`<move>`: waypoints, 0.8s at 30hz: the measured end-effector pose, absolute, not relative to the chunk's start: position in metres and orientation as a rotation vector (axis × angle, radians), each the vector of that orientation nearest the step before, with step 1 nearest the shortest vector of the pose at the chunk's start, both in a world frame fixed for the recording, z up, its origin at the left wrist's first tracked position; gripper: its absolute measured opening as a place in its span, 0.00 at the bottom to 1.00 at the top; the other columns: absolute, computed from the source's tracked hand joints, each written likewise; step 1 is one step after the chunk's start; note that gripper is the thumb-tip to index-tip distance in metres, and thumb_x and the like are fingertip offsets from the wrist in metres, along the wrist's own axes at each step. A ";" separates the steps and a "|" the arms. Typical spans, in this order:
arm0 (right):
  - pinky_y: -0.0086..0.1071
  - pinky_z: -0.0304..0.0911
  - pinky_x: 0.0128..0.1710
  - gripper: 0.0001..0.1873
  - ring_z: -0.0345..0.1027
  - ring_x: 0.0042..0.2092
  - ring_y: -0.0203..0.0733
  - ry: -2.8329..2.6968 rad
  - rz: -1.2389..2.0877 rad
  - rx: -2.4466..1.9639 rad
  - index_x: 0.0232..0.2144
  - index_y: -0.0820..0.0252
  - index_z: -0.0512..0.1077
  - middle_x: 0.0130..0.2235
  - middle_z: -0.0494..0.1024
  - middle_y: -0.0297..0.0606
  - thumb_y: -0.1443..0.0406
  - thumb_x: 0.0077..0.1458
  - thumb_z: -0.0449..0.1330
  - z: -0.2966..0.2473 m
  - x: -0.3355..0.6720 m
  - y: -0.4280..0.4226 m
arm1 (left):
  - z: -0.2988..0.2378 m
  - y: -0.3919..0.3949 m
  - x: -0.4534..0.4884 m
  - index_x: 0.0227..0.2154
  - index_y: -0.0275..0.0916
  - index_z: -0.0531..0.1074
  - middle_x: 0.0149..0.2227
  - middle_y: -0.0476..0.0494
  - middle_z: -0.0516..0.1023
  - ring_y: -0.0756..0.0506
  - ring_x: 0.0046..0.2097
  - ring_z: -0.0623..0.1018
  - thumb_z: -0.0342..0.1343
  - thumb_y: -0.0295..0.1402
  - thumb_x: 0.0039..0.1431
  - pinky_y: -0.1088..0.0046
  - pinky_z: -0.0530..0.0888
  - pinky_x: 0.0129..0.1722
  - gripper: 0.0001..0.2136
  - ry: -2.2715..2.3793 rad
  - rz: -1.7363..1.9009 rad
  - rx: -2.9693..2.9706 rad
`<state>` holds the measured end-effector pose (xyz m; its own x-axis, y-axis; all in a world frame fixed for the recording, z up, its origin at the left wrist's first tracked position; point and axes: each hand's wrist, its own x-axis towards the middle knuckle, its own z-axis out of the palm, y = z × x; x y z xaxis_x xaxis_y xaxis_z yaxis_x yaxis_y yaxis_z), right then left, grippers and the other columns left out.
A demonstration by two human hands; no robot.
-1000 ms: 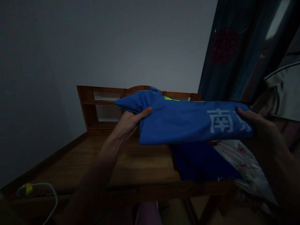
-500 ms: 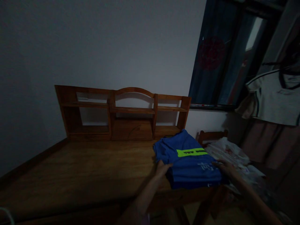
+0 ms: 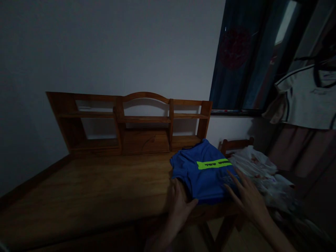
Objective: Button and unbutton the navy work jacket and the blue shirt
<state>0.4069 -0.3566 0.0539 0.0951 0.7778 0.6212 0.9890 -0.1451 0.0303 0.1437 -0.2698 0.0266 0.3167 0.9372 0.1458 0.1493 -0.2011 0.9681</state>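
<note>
A folded blue garment (image 3: 203, 171) with a bright yellow-green stripe lies at the right end of a wooden desk (image 3: 94, 185). My left hand (image 3: 180, 204) rests flat on the desk by the garment's near left corner, fingers spread. Beside it, my right hand (image 3: 245, 197) lies open with its fingertips on the garment's near right edge. Neither hand holds anything.
A wooden shelf unit (image 3: 131, 122) stands along the back of the desk against the wall. A chair back (image 3: 236, 144) and a pile of pale patterned cloth (image 3: 262, 175) are to the right. A light shirt (image 3: 304, 99) hangs at the upper right near a dark window (image 3: 244, 59).
The blue garment was held up between both hands, then laid down folded on the desk. Both hands have let go and now lie flat at its near edge.
</note>
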 end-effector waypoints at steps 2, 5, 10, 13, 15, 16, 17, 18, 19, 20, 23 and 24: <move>0.51 0.39 0.61 0.31 0.39 0.65 0.51 -1.814 -0.723 -2.005 0.63 0.50 0.49 0.66 0.44 0.36 0.51 0.59 0.45 0.053 0.389 -0.349 | 0.048 -0.272 0.144 0.64 0.39 0.40 0.66 0.38 0.36 0.37 0.66 0.44 0.56 0.39 0.54 0.59 0.51 0.63 0.40 1.084 1.204 1.861; 0.55 0.34 0.61 0.30 0.37 0.65 0.51 -1.862 -0.672 -2.084 0.62 0.46 0.48 0.65 0.46 0.35 0.51 0.60 0.43 0.032 0.383 -0.335 | 0.081 -0.250 0.156 0.61 0.50 0.51 0.67 0.51 0.41 0.40 0.66 0.44 0.45 0.41 0.61 0.56 0.43 0.64 0.25 0.905 1.302 2.265; 0.57 0.37 0.60 0.30 0.42 0.64 0.51 -1.878 -0.604 -2.170 0.63 0.47 0.47 0.64 0.50 0.36 0.51 0.60 0.41 -0.014 0.395 -0.334 | 0.062 -0.177 0.169 0.57 0.47 0.61 0.64 0.45 0.52 0.37 0.65 0.47 0.47 0.48 0.58 0.53 0.42 0.63 0.25 0.813 0.917 2.496; 0.61 0.38 0.57 0.27 0.45 0.63 0.56 -1.861 -0.665 -2.171 0.60 0.45 0.55 0.63 0.55 0.36 0.55 0.59 0.43 -0.019 0.398 -0.345 | 0.023 -0.152 0.162 0.59 0.46 0.57 0.64 0.43 0.54 0.37 0.64 0.52 0.45 0.51 0.57 0.54 0.45 0.62 0.28 0.935 0.780 2.410; 0.66 0.37 0.55 0.24 0.54 0.59 0.60 -1.862 -0.688 -2.185 0.55 0.45 0.63 0.58 0.64 0.40 0.60 0.57 0.44 -0.006 0.396 -0.349 | 0.006 -0.151 0.157 0.60 0.45 0.55 0.64 0.43 0.53 0.39 0.64 0.51 0.43 0.51 0.58 0.57 0.43 0.63 0.29 0.975 0.832 2.389; 0.67 0.37 0.54 0.23 0.60 0.55 0.60 -1.849 -0.679 -2.200 0.53 0.47 0.66 0.54 0.69 0.43 0.61 0.57 0.44 0.005 0.393 -0.347 | 0.002 -0.153 0.155 0.60 0.43 0.54 0.64 0.42 0.53 0.39 0.65 0.51 0.42 0.51 0.58 0.58 0.42 0.63 0.30 0.994 0.861 2.382; 0.66 0.38 0.54 0.22 0.64 0.51 0.59 -1.814 -0.661 -2.216 0.51 0.50 0.68 0.49 0.73 0.46 0.61 0.57 0.44 0.018 0.388 -0.341 | 0.000 -0.157 0.153 0.60 0.40 0.55 0.63 0.40 0.54 0.39 0.65 0.51 0.42 0.51 0.58 0.59 0.42 0.63 0.30 1.014 0.876 2.375; 0.63 0.41 0.55 0.22 0.67 0.47 0.57 -1.768 -0.633 -2.223 0.51 0.53 0.69 0.46 0.75 0.48 0.61 0.58 0.44 0.033 0.382 -0.332 | 0.000 -0.162 0.152 0.60 0.37 0.56 0.63 0.38 0.56 0.39 0.64 0.52 0.42 0.50 0.59 0.59 0.42 0.63 0.30 1.037 0.883 2.368; 0.57 0.45 0.56 0.23 0.68 0.46 0.55 -1.701 -0.605 -2.216 0.51 0.57 0.68 0.45 0.75 0.49 0.58 0.59 0.43 0.048 0.374 -0.319 | 0.001 -0.167 0.151 0.59 0.34 0.57 0.62 0.35 0.57 0.38 0.64 0.53 0.43 0.48 0.59 0.59 0.42 0.63 0.30 1.062 0.888 2.363; 0.52 0.50 0.55 0.25 0.68 0.47 0.54 -1.645 -0.592 -2.180 0.52 0.60 0.67 0.47 0.74 0.50 0.56 0.60 0.43 0.062 0.364 -0.302 | 0.004 -0.174 0.150 0.58 0.31 0.58 0.61 0.32 0.58 0.38 0.64 0.53 0.43 0.46 0.59 0.58 0.42 0.63 0.29 1.081 0.897 2.362; 0.40 0.55 0.55 0.30 0.60 0.56 0.49 -1.710 -0.494 -1.988 0.59 0.63 0.58 0.57 0.65 0.48 0.53 0.62 0.39 0.089 0.333 -0.242 | 0.015 -0.202 0.140 0.55 0.29 0.63 0.60 0.31 0.61 0.38 0.64 0.53 0.44 0.39 0.59 0.57 0.40 0.64 0.25 1.042 0.964 2.348; 0.39 0.53 0.56 0.31 0.57 0.58 0.48 -1.756 -0.459 -1.955 0.60 0.63 0.56 0.59 0.62 0.47 0.52 0.62 0.39 0.090 0.323 -0.221 | 0.018 -0.215 0.133 0.55 0.31 0.64 0.60 0.33 0.61 0.38 0.64 0.53 0.44 0.38 0.59 0.58 0.41 0.64 0.23 0.999 0.988 2.306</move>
